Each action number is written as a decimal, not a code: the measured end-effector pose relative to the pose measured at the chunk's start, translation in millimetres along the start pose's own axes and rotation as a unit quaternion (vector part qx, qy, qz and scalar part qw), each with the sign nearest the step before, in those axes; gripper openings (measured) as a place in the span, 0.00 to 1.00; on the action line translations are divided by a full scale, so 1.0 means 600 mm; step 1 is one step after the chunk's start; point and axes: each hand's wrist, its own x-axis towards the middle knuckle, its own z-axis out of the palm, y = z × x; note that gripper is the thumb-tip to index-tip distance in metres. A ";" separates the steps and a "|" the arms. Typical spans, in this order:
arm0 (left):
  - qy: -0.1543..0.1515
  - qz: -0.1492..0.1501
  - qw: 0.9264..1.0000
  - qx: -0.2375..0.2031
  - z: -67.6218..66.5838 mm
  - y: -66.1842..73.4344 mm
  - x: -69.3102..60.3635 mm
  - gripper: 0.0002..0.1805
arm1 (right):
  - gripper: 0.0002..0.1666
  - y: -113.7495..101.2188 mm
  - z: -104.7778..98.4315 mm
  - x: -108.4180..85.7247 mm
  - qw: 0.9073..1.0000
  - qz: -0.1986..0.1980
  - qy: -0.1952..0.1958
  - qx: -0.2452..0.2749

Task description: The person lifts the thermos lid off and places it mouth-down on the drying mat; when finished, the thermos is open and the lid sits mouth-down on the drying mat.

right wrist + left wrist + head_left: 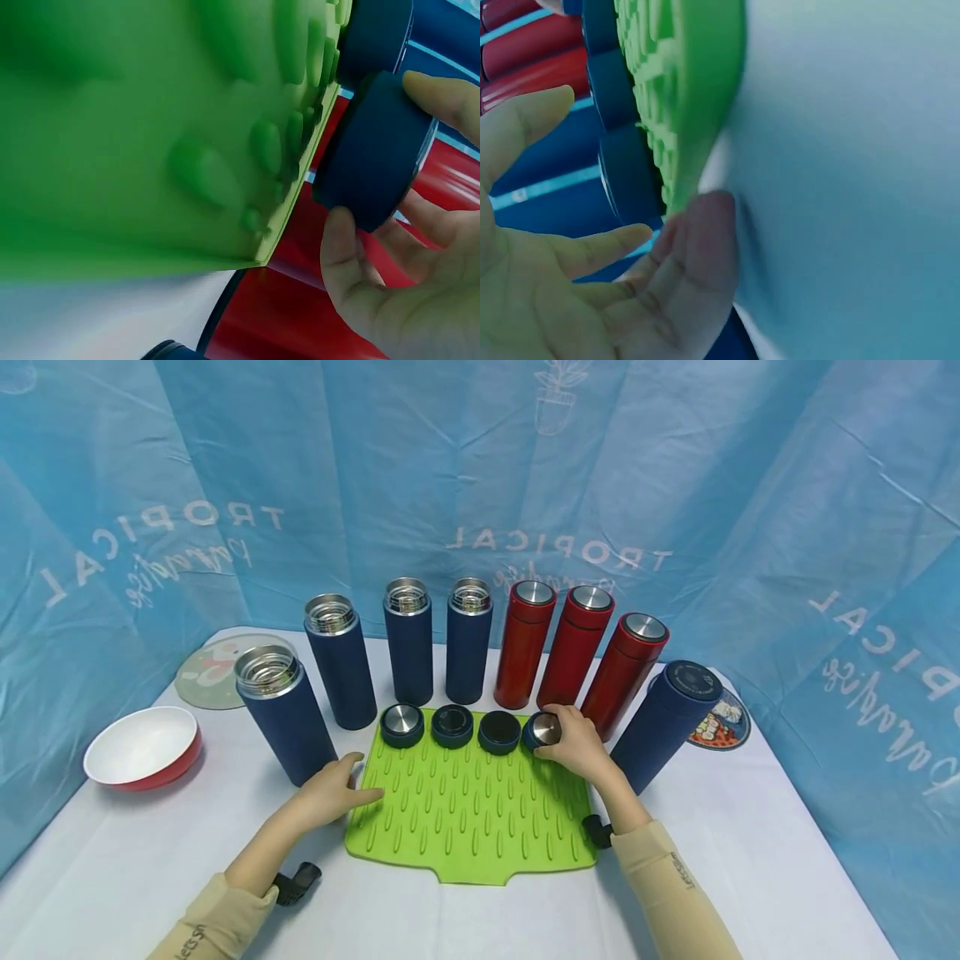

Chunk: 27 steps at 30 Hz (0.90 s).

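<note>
My right hand (pixel 581 747) grips the rightmost blue bottle lid (pixel 545 729), silver-topped, at the back right of a green ridged mat (pixel 472 852). In the right wrist view thumb and fingers span the sides of that lid (pixel 375 154). More lids line the mat's back edge: one silver-topped lid (pixel 402 725) and two dark-topped ones (pixel 452 726). Fingers spread, my left hand (pixel 330 792) holds nothing at the mat's left edge, by an uncapped blue bottle (pixel 288 718). Whether its fingertips touch the mat is unclear.
More uncapped blue bottles (pixel 408 643) stand behind the mat. Three capped red bottles (pixel 525 643) and a capped blue bottle (pixel 663 727) stand to the right. A red-and-white bowl (pixel 142 743) and a round board (pixel 225 668) lie left; a patterned plate (pixel 723 722) lies right.
</note>
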 end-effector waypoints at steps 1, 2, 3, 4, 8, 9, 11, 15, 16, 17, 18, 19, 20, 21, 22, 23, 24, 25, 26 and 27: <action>-0.007 -0.003 1.000 -0.015 0.000 -0.002 0.000 0.42 | 0.43 0.002 0.000 0.002 1.000 -0.001 0.000 -0.003; -0.013 -0.008 0.999 -0.031 0.000 -0.004 0.000 0.42 | 0.43 0.003 0.000 0.003 1.000 -0.002 0.000 -0.006; -0.020 -0.011 0.999 -0.046 0.000 -0.005 -0.001 0.41 | 0.43 0.005 0.000 0.004 1.000 -0.002 -0.001 -0.007; -0.025 -0.016 0.998 -0.061 0.001 -0.006 -0.001 0.41 | 0.43 0.007 -0.001 0.006 1.000 -0.005 -0.001 -0.011; -0.041 -0.029 0.994 -0.102 0.002 -0.008 0.000 0.40 | 0.43 0.013 0.000 0.009 1.000 -0.005 -0.005 -0.012; -0.043 -0.030 0.993 -0.106 0.002 -0.009 0.001 0.40 | 0.43 0.014 0.001 0.010 1.000 -0.005 -0.006 -0.011; -0.048 -0.035 0.992 -0.110 0.002 -0.009 0.003 0.40 | 0.44 0.015 0.001 0.010 1.000 -0.002 -0.007 -0.009; -0.054 -0.042 0.992 -0.106 0.002 -0.012 0.008 0.41 | 0.43 0.015 0.003 0.010 1.000 -0.002 -0.010 -0.006; -0.055 -0.043 0.992 -0.106 0.002 -0.013 0.008 0.42 | 0.43 0.015 0.003 0.010 1.000 -0.003 -0.012 -0.006; -0.055 -0.046 0.992 -0.107 0.003 -0.013 0.009 0.42 | 0.44 0.016 0.004 0.010 1.000 -0.004 -0.014 -0.005; -0.055 -0.046 0.992 -0.108 0.003 -0.014 0.009 0.43 | 0.44 0.016 0.004 0.011 1.000 -0.004 -0.016 -0.003; -0.055 -0.047 0.991 -0.110 0.004 -0.015 0.010 0.43 | 0.44 0.016 0.004 0.010 1.000 -0.004 -0.019 -0.002; -0.055 -0.048 0.991 -0.111 0.004 -0.015 0.010 0.44 | 0.44 0.016 0.004 0.010 1.000 -0.004 -0.020 0.000; -0.054 -0.048 0.991 -0.112 0.005 -0.016 0.011 0.44 | 0.44 0.014 0.003 0.010 1.000 -0.002 -0.021 0.003; -0.053 -0.050 0.991 -0.112 0.005 -0.016 0.011 0.44 | 0.44 0.011 0.003 0.010 1.000 0.000 -0.020 0.005; -0.053 -0.052 0.991 -0.112 0.006 -0.017 0.012 0.45 | 0.44 0.009 0.002 0.010 1.000 0.001 -0.017 0.006; -0.052 -0.052 0.991 -0.111 0.006 -0.017 0.012 0.45 | 0.44 0.005 0.001 0.010 1.000 0.001 -0.011 0.008; -0.052 -0.052 0.991 -0.111 0.007 -0.018 0.012 0.44 | 0.43 0.001 0.000 0.009 1.000 0.000 -0.003 0.010; -0.052 -0.052 0.991 -0.110 0.007 -0.018 0.013 0.44 | 0.42 -0.003 0.000 0.009 1.000 0.000 0.007 0.013; -0.052 -0.052 0.991 -0.110 0.007 -0.018 0.013 0.44 | 0.41 -0.008 0.000 0.010 1.000 0.001 0.020 0.022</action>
